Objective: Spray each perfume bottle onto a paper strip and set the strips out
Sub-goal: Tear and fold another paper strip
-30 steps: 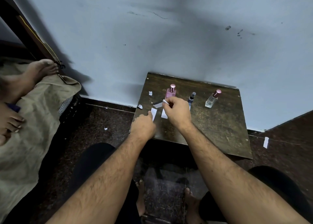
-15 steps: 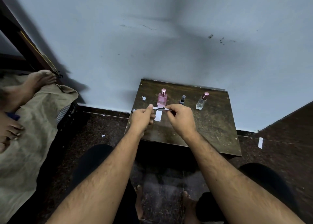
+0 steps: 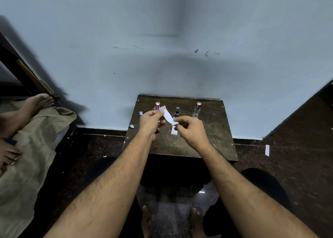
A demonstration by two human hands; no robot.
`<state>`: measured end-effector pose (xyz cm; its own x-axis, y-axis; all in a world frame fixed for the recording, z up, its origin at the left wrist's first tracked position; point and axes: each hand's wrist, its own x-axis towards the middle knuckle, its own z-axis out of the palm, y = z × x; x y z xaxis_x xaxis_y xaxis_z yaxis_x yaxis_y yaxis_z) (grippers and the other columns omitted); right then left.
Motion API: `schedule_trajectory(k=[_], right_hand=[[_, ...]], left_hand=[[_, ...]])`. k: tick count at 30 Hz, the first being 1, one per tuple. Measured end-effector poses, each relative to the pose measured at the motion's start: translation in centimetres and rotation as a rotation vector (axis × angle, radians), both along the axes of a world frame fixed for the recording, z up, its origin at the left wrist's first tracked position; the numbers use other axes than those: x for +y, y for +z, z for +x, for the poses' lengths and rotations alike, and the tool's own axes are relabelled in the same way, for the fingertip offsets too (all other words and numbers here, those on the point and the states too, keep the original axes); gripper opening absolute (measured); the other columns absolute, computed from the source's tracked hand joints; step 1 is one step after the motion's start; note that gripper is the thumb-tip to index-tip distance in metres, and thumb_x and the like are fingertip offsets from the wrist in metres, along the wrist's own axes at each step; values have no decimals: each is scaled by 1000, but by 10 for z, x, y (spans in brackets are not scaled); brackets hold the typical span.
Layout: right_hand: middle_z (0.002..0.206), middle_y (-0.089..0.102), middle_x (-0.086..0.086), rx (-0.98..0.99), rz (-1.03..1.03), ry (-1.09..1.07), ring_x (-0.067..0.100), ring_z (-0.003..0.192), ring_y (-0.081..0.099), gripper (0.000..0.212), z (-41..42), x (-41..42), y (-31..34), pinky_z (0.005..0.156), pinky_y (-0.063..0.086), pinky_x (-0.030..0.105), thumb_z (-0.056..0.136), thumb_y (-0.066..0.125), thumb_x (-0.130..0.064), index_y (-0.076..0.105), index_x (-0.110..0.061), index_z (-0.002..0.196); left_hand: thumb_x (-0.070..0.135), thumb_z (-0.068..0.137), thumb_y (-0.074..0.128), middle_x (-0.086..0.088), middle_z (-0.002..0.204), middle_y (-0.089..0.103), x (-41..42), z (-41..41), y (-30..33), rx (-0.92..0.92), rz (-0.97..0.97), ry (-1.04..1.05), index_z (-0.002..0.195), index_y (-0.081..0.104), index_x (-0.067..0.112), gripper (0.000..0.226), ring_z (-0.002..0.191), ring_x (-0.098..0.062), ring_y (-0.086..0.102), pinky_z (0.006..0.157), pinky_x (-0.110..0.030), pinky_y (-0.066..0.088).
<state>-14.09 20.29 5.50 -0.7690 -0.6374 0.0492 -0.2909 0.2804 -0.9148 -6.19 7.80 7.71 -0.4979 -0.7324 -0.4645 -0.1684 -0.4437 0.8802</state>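
Note:
Both my hands hold one white paper strip (image 3: 168,115) above the small dark wooden table (image 3: 212,138). My left hand (image 3: 151,121) pinches its upper end, my right hand (image 3: 189,129) pinches its lower end. Behind them, three perfume bottles stand in a row near the wall: a pink bottle (image 3: 157,106) partly hidden by the strip, a small dark spray bottle (image 3: 177,112), and a clear bottle with a pink cap (image 3: 196,110). Another white strip (image 3: 174,130) lies on the table under my hands.
Small paper scraps (image 3: 141,113) lie at the table's left side and edge. A loose strip (image 3: 267,150) lies on the dark floor at the right. Another person's bare feet (image 3: 36,102) rest on a tan cloth at the left. The blue wall stands right behind the table.
My hands have lifted the strip off the table and now hold it up between them, tilted, in front of the pink bottle. The camera view has shifted.

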Motion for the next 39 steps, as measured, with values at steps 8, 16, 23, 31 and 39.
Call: schedule_trajectory(k=[8,16,23,31,39], right_hand=[[79,70,11,-655,-289,-16,22,68,70,8,-1,27,33,51,51,27,91,61,-9,69,-8,90],[73,62,8,-580,-229,19,11,57,57,12,3,40,42,47,46,24,85,71,-12,66,-2,89],[75,66,21,-517,-250,-79,22,60,67,13,2,46,54,54,57,31,87,68,-8,63,3,85],[65,65,9,-453,-269,-143,18,52,61,6,5,50,66,57,57,35,82,67,3,63,-1,79],[70,64,12,-530,-296,-214,20,54,60,10,1,48,70,61,60,36,82,62,7,65,-3,78]], left_hand=[[11,89,66,-8,88,73,25,-4,30,58,-188,39,94,64,12,6,55,-7,66,38,-18,33],[9,89,65,-7,80,71,43,-2,51,99,-260,2,85,64,11,5,55,-8,65,50,-27,42],[7,89,64,-10,81,72,51,-4,67,160,-279,18,81,62,12,10,69,-20,70,45,-26,44],[8,87,67,-2,72,70,56,-3,75,144,-362,15,83,65,13,7,61,-12,69,48,-24,50],[5,89,66,-4,79,70,55,-4,70,236,-227,19,86,64,12,9,67,-14,67,50,-21,50]])
